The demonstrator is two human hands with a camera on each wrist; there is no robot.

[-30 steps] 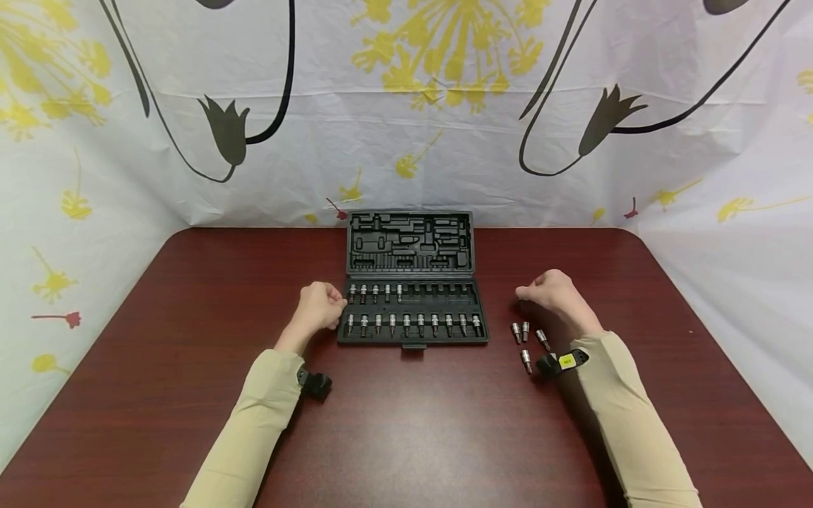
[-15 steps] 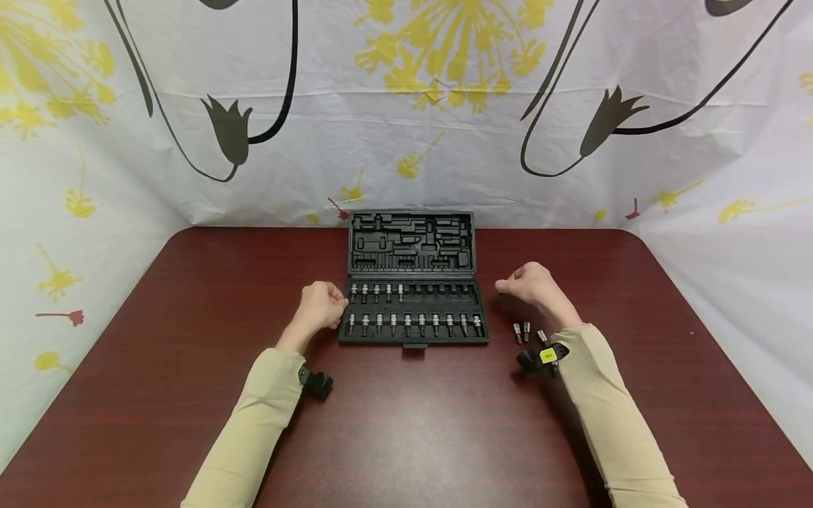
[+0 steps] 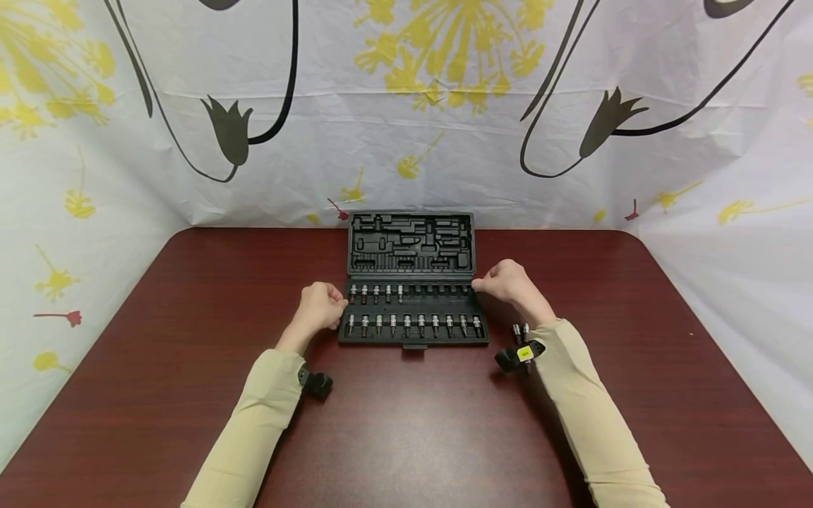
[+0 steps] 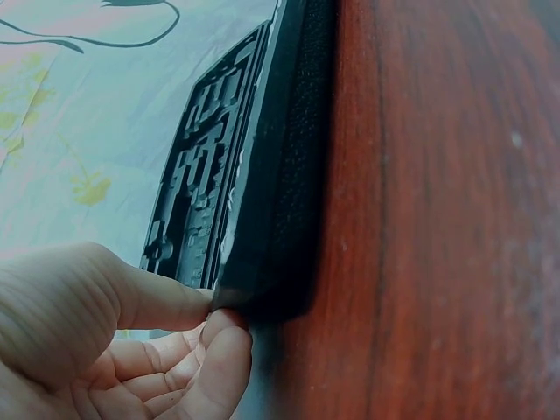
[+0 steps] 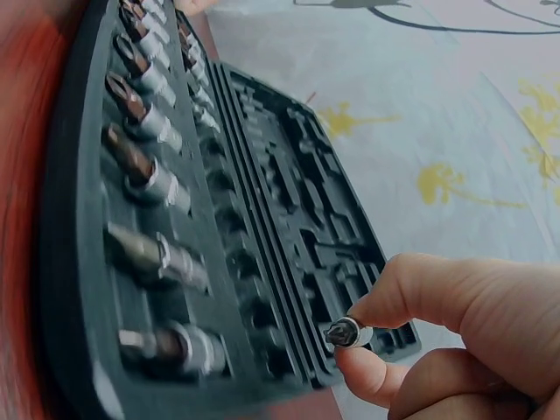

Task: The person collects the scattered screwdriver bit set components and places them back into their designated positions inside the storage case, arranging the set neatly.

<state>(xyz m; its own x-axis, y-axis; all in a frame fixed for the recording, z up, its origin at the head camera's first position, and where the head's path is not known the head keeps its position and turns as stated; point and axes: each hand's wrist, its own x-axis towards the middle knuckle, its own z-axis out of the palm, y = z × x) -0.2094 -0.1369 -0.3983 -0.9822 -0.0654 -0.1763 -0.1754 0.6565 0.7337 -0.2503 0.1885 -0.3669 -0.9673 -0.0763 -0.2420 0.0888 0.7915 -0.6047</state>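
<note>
A black bit-socket case (image 3: 438,307) stands open on the table, its lid (image 3: 411,243) tilted back. My left hand (image 3: 320,306) pinches the left side of the case; in the left wrist view, thumb and fingertips meet at its corner. My right hand (image 3: 511,283) is at the right side of the case. Between thumb and index finger it pinches a bit socket (image 5: 350,332), whose tip points toward the case in the right wrist view. Silver bit sockets (image 5: 184,267) fill the front row. The back row holds several at its left; its right-hand slots (image 5: 255,313) are bare.
Loose bit sockets (image 3: 517,333) lie on the dark red table (image 3: 406,437) right of the case, partly hidden by my right wrist and its camera (image 3: 510,358). A patterned white sheet (image 3: 406,120) hangs behind the table.
My right hand has moved left with the bit socket, from over the table right of the case to its right edge. The left hand has stayed in place.
</note>
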